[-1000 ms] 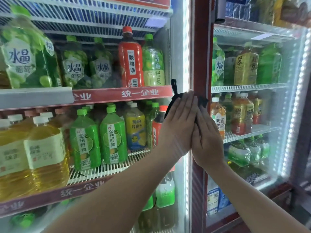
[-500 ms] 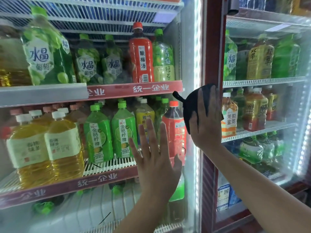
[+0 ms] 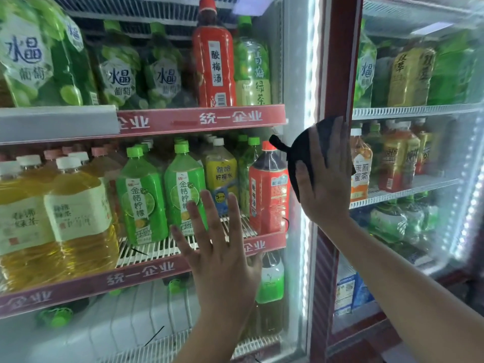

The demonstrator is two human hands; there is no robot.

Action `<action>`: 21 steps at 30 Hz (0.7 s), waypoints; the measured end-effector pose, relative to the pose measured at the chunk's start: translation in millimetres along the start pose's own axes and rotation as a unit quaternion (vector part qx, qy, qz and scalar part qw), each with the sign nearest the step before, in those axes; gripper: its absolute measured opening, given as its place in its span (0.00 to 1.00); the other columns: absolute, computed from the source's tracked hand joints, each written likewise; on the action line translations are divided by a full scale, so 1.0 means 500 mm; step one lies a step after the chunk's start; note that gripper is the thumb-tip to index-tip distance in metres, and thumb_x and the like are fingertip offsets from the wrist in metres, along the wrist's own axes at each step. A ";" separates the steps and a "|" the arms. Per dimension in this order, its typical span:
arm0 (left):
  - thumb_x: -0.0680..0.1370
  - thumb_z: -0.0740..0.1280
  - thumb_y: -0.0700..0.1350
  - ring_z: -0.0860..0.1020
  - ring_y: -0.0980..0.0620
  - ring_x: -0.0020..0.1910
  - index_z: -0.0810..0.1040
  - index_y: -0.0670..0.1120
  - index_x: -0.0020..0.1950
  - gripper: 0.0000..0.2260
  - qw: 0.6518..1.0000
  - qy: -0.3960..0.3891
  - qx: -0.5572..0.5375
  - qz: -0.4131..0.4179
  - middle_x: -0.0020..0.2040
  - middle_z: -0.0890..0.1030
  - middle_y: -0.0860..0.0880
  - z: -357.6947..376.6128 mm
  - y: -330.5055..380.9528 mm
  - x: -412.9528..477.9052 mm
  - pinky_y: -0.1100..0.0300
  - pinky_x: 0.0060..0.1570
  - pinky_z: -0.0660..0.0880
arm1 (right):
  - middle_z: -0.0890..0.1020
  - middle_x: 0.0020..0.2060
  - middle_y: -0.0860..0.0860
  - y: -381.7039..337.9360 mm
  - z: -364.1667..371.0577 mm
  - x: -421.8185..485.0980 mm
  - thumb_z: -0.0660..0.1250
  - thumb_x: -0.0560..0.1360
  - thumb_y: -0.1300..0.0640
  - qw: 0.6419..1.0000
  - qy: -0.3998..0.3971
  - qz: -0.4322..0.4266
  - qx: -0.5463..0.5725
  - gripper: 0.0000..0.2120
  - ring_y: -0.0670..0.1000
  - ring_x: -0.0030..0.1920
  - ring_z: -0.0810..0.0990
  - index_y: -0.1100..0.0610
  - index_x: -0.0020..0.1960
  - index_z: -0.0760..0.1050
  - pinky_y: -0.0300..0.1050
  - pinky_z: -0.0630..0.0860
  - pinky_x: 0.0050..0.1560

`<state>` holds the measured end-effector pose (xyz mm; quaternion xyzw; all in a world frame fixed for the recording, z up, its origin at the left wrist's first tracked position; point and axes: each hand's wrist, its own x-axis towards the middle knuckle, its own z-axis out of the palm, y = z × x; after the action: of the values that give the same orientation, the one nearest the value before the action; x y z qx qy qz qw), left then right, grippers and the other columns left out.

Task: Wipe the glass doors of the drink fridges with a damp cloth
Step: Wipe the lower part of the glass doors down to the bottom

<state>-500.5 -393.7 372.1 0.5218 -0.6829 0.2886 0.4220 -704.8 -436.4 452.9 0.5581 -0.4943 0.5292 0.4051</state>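
Glass doors (image 3: 290, 74), shelved drink bottles (image 3: 141, 195), black cloth (image 3: 303, 150)

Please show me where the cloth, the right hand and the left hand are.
cloth (image 3: 298, 150): head view, bare part left of the fingers.
right hand (image 3: 326, 187): head view, back of the hand.
left hand (image 3: 222, 258): head view, back of the hand.
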 end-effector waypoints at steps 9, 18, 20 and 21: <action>0.61 0.79 0.63 0.46 0.33 0.79 0.55 0.44 0.81 0.56 1.000 0.002 0.012 0.000 0.80 0.48 0.37 0.001 -0.001 -0.001 0.29 0.73 0.44 | 0.65 0.73 0.69 -0.009 0.020 -0.256 0.46 0.84 0.42 0.994 -0.091 0.045 0.027 0.27 0.70 0.74 0.63 0.51 0.79 0.53 0.67 0.61 0.72; 0.65 0.74 0.68 0.50 0.34 0.79 0.55 0.46 0.81 0.54 0.999 -0.003 0.046 0.009 0.80 0.50 0.38 -0.005 -0.011 -0.003 0.29 0.72 0.51 | 0.59 0.76 0.68 -0.043 0.010 -0.140 0.48 0.84 0.44 0.998 -0.059 0.030 0.021 0.28 0.67 0.77 0.57 0.57 0.79 0.58 0.62 0.54 0.77; 0.65 0.73 0.70 0.51 0.34 0.79 0.55 0.47 0.81 0.53 0.999 0.001 0.050 0.009 0.80 0.51 0.38 -0.006 -0.014 -0.005 0.30 0.72 0.51 | 0.56 0.78 0.67 -0.063 0.011 -0.054 0.51 0.84 0.47 0.999 -0.019 0.030 0.018 0.27 0.65 0.79 0.53 0.59 0.79 0.59 0.57 0.50 0.79; 0.65 0.72 0.71 0.51 0.35 0.79 0.56 0.47 0.81 0.53 0.999 0.003 0.053 0.011 0.81 0.51 0.39 -0.006 -0.017 -0.007 0.31 0.73 0.51 | 0.55 0.78 0.66 -0.071 0.011 -0.024 0.52 0.84 0.48 0.999 -0.006 0.034 0.015 0.27 0.64 0.79 0.52 0.59 0.79 0.59 0.56 0.49 0.79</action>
<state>-491.1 -392.2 370.2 0.5349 -0.6711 0.3310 0.3924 -668.5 -434.1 442.9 0.5499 -0.5077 0.5466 0.3756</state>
